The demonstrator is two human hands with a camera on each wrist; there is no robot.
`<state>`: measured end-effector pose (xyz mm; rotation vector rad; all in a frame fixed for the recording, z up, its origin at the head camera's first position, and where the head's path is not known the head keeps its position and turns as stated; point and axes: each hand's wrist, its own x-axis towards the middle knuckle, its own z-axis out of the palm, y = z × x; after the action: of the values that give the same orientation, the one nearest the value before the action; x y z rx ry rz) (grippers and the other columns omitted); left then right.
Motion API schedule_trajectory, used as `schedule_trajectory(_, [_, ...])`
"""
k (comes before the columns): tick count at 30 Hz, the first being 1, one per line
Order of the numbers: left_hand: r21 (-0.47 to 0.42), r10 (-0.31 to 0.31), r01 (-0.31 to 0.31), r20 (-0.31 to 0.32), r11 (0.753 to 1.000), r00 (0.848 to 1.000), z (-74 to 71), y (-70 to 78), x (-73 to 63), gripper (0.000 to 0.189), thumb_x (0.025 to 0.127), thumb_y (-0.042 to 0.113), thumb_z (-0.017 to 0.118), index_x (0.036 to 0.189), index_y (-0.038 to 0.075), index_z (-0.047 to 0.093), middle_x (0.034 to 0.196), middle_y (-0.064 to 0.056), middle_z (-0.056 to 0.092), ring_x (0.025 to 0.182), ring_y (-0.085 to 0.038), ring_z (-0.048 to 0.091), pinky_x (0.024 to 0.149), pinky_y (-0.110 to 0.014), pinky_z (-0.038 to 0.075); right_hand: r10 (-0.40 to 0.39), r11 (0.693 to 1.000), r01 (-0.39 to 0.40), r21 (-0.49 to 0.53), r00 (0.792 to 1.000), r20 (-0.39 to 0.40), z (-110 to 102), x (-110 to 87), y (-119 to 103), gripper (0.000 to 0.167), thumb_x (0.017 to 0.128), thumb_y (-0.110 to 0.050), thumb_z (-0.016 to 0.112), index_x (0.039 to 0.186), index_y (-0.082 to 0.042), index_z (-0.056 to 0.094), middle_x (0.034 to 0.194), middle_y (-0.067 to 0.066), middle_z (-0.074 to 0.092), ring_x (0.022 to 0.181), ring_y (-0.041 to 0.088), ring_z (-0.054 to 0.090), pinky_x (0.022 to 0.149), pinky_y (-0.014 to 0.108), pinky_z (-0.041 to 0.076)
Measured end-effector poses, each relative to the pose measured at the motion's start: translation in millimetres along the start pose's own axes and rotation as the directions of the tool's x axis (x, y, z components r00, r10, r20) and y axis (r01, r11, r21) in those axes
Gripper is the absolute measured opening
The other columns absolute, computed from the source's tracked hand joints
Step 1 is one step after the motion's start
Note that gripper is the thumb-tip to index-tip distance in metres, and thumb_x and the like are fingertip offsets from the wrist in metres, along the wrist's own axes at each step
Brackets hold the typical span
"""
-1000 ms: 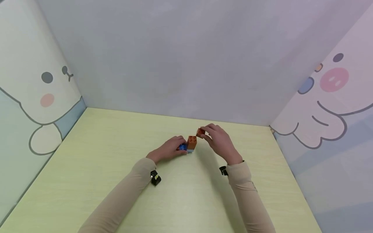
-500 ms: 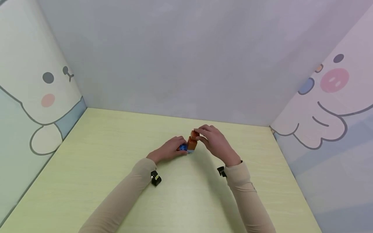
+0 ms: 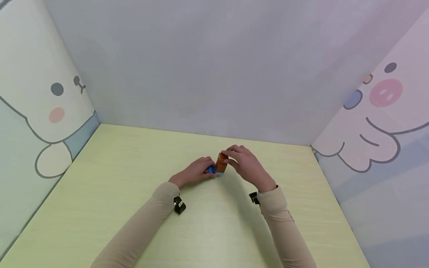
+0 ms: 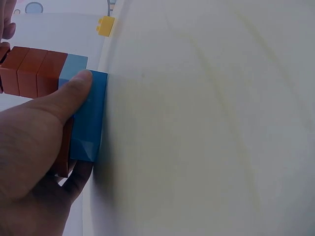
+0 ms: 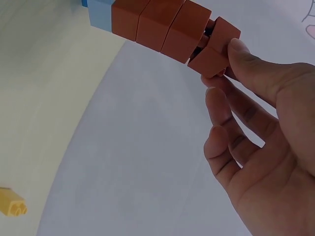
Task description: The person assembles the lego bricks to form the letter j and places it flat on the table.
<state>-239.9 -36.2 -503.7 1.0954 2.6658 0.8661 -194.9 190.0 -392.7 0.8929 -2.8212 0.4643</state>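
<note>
A tower of reddish-brown bricks (image 4: 37, 72) rises from a light blue brick (image 4: 73, 67) on a blue base brick (image 4: 89, 118). My left hand (image 3: 194, 171) grips the blue base, thumb on its near side and fingers on the other. Another brown piece (image 4: 64, 152) lies against the base beside that hand's palm. Between thumb and fingertips, my right hand (image 3: 249, 167) pinches a small angled brown brick (image 5: 216, 51) at the tower's top. In the right wrist view it sits slightly askew, with a dark gap and studs showing beneath it.
A yellow brick (image 4: 106, 26) lies apart on the table; it also shows in the right wrist view. The pale yellow tabletop (image 3: 214, 223) is bounded by a grey back wall (image 3: 201, 74) and side panels with cartoon animals.
My right hand has moved left and slightly down, carrying the small brown brick from beside the tower onto its top. My left hand has stayed on the blue base.
</note>
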Motion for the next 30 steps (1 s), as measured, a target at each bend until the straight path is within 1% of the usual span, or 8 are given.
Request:
schedule_trajectory(6, [-0.008, -0.006, 0.006, 0.001, 1.0, 1.0, 0.3, 1.4, -0.3, 0.038, 0.099, 0.039, 0.066, 0.124, 0.011, 0.064, 0.116, -0.001, 0.064, 0.101, -0.015, 0.056, 0.091, -0.035, 0.048, 0.01, 1.0, -0.01, -0.008, 1.0, 0.002, -0.4, 0.6, -1.9, 0.032, 0.098, -0.019, 0.068, 0.13, -0.015, 0.071, 0.118, 0.002, 0.069, 0.104, 0.021, 0.061, 0.091, 0.038, 0.054])
schedule_trajectory(13, [-0.002, 0.0, 0.0, -0.003, 1.0, 1.0, 0.0, 2.5, -0.2, 0.036, 0.099, 0.038, 0.067, 0.123, 0.01, 0.064, 0.116, -0.001, 0.063, 0.099, -0.015, 0.055, 0.088, -0.034, 0.048, -0.016, 0.999, 0.016, -0.042, 1.0, -0.016, -1.6, 2.5, -4.2, 0.03, 0.094, -0.016, 0.073, 0.124, -0.015, 0.075, 0.114, 0.0, 0.071, 0.099, 0.021, 0.061, 0.086, 0.035, 0.054])
schedule_trajectory(21, [-0.001, -0.008, 0.008, 0.002, 1.0, 1.0, 0.1, 1.7, 1.5, 0.037, 0.099, 0.038, 0.067, 0.123, 0.01, 0.064, 0.116, -0.002, 0.064, 0.1, -0.015, 0.056, 0.09, -0.035, 0.049, 0.006, 0.999, -0.006, -0.034, 1.0, -0.004, -2.3, 3.9, -5.4, 0.031, 0.093, -0.016, 0.074, 0.125, -0.015, 0.074, 0.114, 0.0, 0.071, 0.1, 0.021, 0.062, 0.086, 0.036, 0.054])
schedule_trajectory(25, [-0.001, -0.01, 0.01, 0.008, 1.0, 1.0, 0.8, 0.2, 2.0, 0.038, 0.099, 0.038, 0.067, 0.124, 0.01, 0.064, 0.116, -0.002, 0.064, 0.1, -0.015, 0.056, 0.09, -0.034, 0.049, 0.015, 1.0, -0.016, -0.022, 1.0, -0.004, -3.1, 4.0, -6.3, 0.031, 0.093, -0.016, 0.074, 0.124, -0.014, 0.075, 0.111, 0.0, 0.072, 0.098, 0.021, 0.064, 0.083, 0.036, 0.055])
schedule_trajectory(30, [-0.003, -0.011, 0.011, 0.006, 1.0, 1.0, 1.0, 0.6, 2.4, 0.038, 0.099, 0.038, 0.067, 0.124, 0.01, 0.063, 0.116, -0.002, 0.063, 0.1, -0.016, 0.055, 0.089, -0.034, 0.048, 0.018, 0.998, -0.019, -0.057, 1.0, -0.008, -2.7, 4.7, -7.5, 0.031, 0.092, -0.017, 0.076, 0.123, -0.014, 0.075, 0.108, 0.0, 0.072, 0.095, 0.021, 0.064, 0.082, 0.036, 0.055])
